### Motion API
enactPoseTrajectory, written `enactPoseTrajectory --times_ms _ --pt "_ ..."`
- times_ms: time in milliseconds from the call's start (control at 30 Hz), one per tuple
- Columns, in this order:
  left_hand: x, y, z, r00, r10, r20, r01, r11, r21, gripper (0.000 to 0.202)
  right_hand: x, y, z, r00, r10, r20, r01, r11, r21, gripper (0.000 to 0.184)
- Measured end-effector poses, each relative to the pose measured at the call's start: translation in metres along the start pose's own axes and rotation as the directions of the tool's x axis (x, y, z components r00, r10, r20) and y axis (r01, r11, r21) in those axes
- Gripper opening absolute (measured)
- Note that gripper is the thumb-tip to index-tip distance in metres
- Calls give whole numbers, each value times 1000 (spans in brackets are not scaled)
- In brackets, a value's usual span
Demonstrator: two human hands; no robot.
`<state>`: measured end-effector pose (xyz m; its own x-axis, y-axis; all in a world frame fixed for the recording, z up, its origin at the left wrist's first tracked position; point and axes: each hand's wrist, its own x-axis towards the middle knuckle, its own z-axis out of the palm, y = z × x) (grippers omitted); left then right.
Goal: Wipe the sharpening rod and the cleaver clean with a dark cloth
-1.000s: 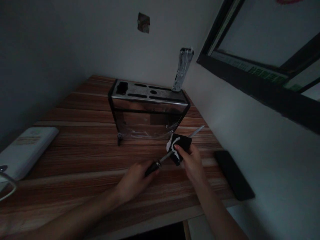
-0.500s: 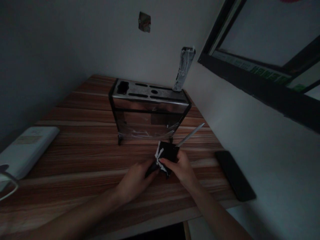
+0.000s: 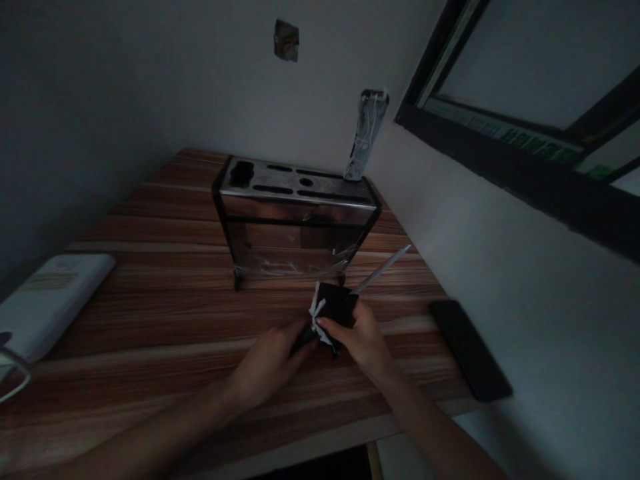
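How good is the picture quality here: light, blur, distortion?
Head view: very dim, so the left hand, right hand and black cloth blur into shadow; only the rod and the steel rack catch faint glare. Head view edges: the window frame slants and stretches from wide-angle distortion.

The tabletop is wood with a striped brown grain and a faint sheen. The rack has a dull, brushed metal top and a clear, glossy front panel. The rod is smooth, pale metal. The cloth looks soft and matt black, with a white edge. The wall is matt.
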<state>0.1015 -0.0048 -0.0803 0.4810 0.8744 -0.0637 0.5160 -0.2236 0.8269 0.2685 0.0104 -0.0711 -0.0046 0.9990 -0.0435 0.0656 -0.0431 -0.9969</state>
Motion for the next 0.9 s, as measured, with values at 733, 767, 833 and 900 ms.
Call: enactPoseTrajectory --times_ms 733,767,833,900 --pt "1 2 -2 1000 -7 26 6 999 44 20 17 -10 -33 940 -36 -340 131 956 261 27" --pt "1 2 -1 1000 -8 29 6 999 48 20 18 -11 -34 932 -36 -360 141 952 271 27" --pt "0 3 -2 999 -12 39 10 998 57 20 20 -13 -38 917 -46 -396 170 944 284 27" --pt "0 3 -2 999 -10 49 6 998 67 20 22 -16 -42 892 -70 -446 217 932 289 25"
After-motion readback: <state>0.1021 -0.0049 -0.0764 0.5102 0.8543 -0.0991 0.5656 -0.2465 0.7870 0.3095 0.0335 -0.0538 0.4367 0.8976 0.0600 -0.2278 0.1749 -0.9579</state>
